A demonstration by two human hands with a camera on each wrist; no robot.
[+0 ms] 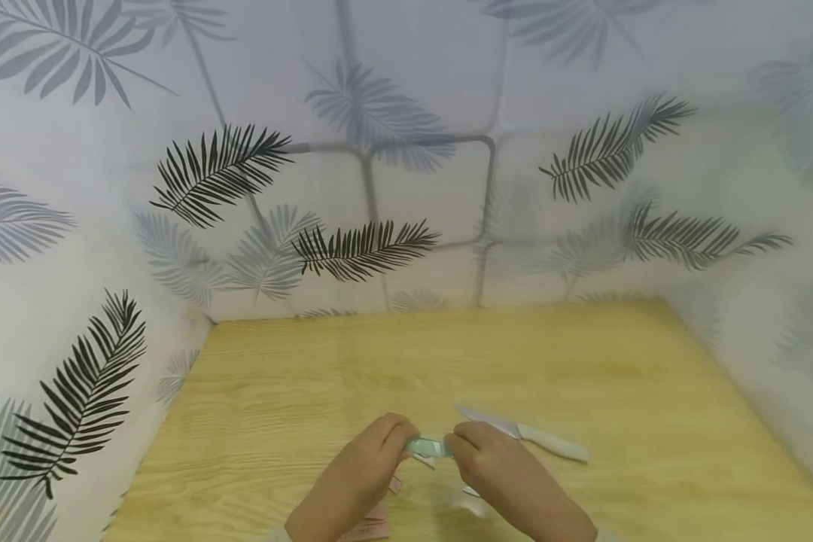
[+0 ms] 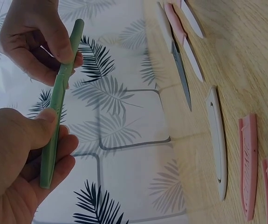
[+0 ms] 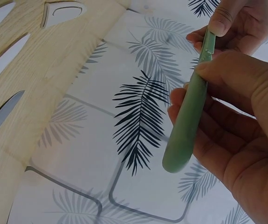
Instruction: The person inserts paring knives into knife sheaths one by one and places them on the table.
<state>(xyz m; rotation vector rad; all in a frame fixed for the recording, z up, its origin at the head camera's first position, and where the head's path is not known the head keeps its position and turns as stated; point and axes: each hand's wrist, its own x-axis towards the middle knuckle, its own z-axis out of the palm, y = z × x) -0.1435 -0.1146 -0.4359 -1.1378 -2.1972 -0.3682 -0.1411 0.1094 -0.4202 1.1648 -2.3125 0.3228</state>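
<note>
A green folding-free, slim knife in its sheath spans both hands above the front of the wooden table. My left hand pinches the green sheath between thumb and fingers. The green handle is gripped by my right hand, thumb near the joint. Handle and sheath meet end to end between the hands, and no bare blade shows there. In the head view the fingers cover much of the green knife.
A white-handled knife lies beyond the right hand. The left wrist view also has a pink-handled knife, another blade, a white sheath and pink sheaths on the table. A leaf-patterned curtain hangs behind.
</note>
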